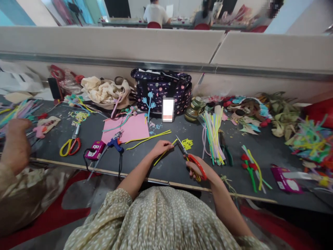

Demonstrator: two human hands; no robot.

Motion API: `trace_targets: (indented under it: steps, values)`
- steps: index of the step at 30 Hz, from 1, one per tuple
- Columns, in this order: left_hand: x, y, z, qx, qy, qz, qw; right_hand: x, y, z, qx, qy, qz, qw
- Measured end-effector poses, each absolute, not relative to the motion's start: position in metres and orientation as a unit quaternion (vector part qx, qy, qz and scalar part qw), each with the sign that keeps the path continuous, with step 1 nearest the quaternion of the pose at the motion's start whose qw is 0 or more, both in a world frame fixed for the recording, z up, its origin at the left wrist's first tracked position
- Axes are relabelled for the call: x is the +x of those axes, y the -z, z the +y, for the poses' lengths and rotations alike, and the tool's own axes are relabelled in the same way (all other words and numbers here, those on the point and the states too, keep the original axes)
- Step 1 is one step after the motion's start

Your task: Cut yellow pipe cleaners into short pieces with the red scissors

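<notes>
Yellow strip gripped by left hand, end past fingertips | scissors gripped by right hand | yellow snippets beyond left fingertips | strip should be steadied, blades angled clear of fingertips

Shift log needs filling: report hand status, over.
Left hand: holding yellow strip. Right hand: on scissors, blades at strip's tip. Cut pieces just beyond blades. Glue gun off left, clear of both hands.
</notes>
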State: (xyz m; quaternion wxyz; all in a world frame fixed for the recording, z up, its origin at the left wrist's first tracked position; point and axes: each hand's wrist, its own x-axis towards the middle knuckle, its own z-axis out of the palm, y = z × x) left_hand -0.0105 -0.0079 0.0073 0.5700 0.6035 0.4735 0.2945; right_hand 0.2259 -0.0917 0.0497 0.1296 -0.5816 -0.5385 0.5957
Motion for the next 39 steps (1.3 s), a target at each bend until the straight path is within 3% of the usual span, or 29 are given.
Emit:
trace_targets:
  steps: [23,39]
  values:
    - [-0.016,-0.013,-0.005,0.557,-0.295,0.431,0.646,0.219,-0.059,-0.089,-0.567,-0.563,-0.592,0.105]
    - [-0.006,-0.022,0.001,0.566,-0.256,0.445,0.645,0.217,-0.069,-0.086,-0.583,-0.571,-0.57,0.097]
